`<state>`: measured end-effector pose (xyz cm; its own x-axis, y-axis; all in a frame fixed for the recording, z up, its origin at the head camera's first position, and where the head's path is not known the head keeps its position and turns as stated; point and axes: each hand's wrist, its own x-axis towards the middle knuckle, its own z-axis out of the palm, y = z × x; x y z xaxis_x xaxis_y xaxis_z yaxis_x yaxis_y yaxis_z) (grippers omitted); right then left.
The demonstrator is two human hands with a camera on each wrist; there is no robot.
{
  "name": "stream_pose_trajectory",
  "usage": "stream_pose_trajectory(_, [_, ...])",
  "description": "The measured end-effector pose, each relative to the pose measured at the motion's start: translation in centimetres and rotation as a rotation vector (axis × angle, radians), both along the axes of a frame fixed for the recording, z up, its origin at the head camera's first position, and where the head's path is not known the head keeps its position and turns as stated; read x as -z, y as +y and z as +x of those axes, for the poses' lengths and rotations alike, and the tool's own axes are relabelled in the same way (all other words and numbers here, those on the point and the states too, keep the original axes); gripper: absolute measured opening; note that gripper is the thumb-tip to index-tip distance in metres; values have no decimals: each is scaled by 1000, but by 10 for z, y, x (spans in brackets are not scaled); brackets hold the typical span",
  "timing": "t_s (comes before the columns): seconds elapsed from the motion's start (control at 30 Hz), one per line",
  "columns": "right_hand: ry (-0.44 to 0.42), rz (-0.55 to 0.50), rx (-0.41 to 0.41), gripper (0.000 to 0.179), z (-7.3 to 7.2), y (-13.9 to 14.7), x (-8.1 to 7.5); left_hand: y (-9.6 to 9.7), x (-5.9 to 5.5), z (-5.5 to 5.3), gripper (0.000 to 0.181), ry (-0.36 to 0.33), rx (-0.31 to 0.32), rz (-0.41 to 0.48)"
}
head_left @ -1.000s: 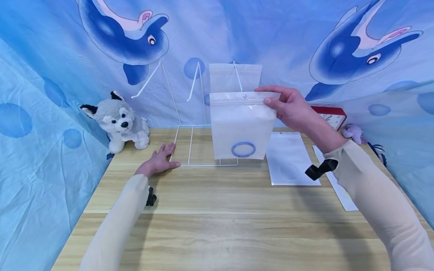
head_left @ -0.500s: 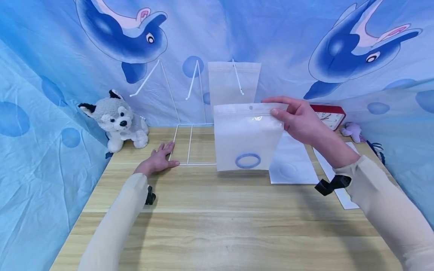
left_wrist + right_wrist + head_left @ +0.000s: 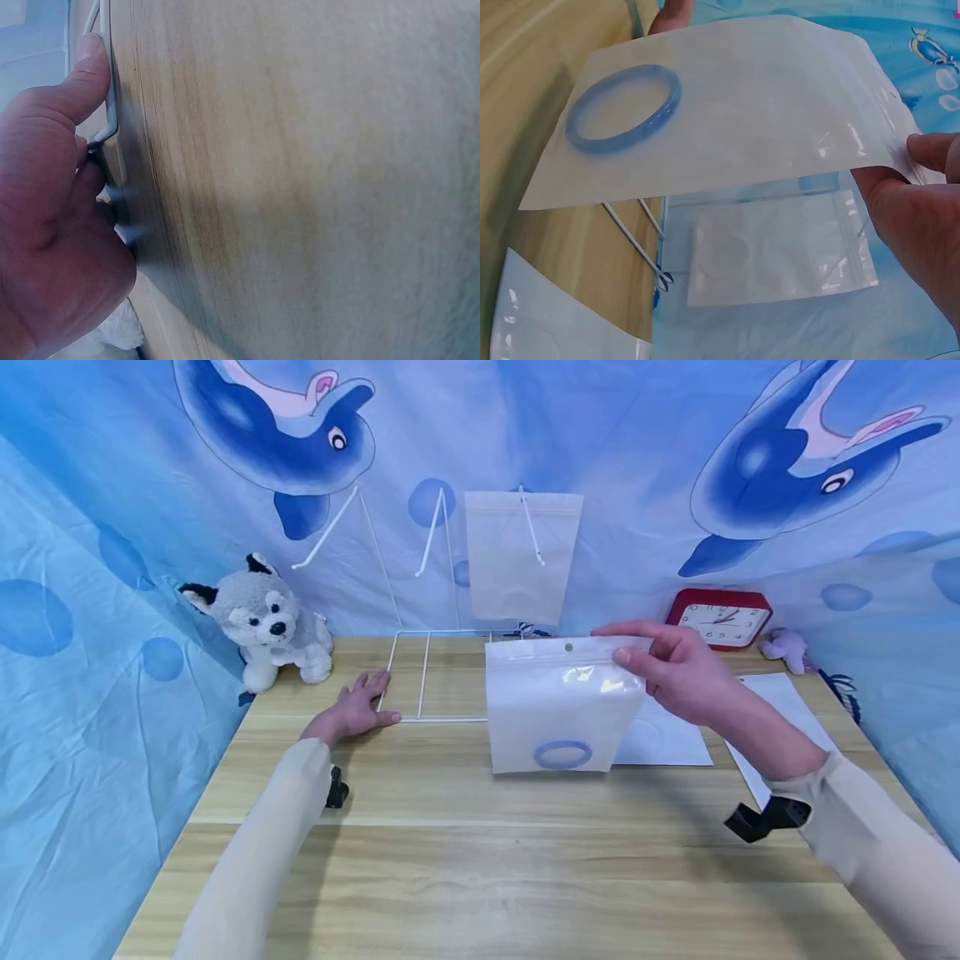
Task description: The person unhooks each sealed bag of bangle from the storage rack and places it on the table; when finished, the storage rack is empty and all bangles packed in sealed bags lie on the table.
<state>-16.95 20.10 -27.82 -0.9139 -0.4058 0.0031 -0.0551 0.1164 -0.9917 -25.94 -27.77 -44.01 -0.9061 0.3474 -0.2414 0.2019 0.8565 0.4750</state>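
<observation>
My right hand [image 3: 686,677] pinches the top right corner of a white zip bag [image 3: 551,693]. A blue ring-shaped bangle [image 3: 622,109] shows through the clear front near the bag's bottom. The bag hangs above the table, apart from the hook, its punched hole in view. On the right hook of a white wire rack [image 3: 450,720] hangs another zip bag [image 3: 517,560]; its contents are hard to make out. My left hand [image 3: 354,706] rests on the rack's left base corner, thumb along the front wire [image 3: 111,75], fingers stretched over the side wire.
Two more flat white bags lie right of the rack, one bag [image 3: 667,735] partly covered, another bag [image 3: 780,710] farther right. A red clock [image 3: 720,618] and purple plush [image 3: 786,649] stand behind. A husky plush [image 3: 273,627] sits left. Two rack hooks [image 3: 431,531] at left carry nothing.
My right hand has drawn the bag with the bangle off the right hook's tip, then down, toward me and slightly right. The left hand stays on the rack's corner.
</observation>
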Motion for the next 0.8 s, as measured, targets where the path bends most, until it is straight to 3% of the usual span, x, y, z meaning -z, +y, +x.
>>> stream_pose_trajectory(0.13, [41, 77, -8, 32, 14, 3, 4, 0, 0, -1, 91, -5, -2, -1])
stream_pose_trajectory(0.27, [93, 50, -83, 31, 26, 6, 10, 0, 0, -1, 91, -10, -2, 0])
stream_pose_trajectory(0.4, [43, 31, -129, 32, 31, 7, 21, 1, -1, -1, 90, -8, -4, 0])
stream_pose_trajectory(0.47, [7, 56, -98, 31, 28, 6, 28, 1, -1, -1, 90, -6, -5, -2])
stream_pose_trajectory(0.67, [-16, 268, 84, 37, 6, 0, 50, 1, -1, 0, 91, -6, 0, -3])
stream_pose_trajectory(0.73, [-23, 292, 95, 38, -3, -1, 59, 1, -1, 0, 91, -5, -1, -2])
stream_pose_trajectory(0.8, [-40, 254, 85, 38, -11, -2, 69, 1, -1, 1, 91, -6, -2, 1])
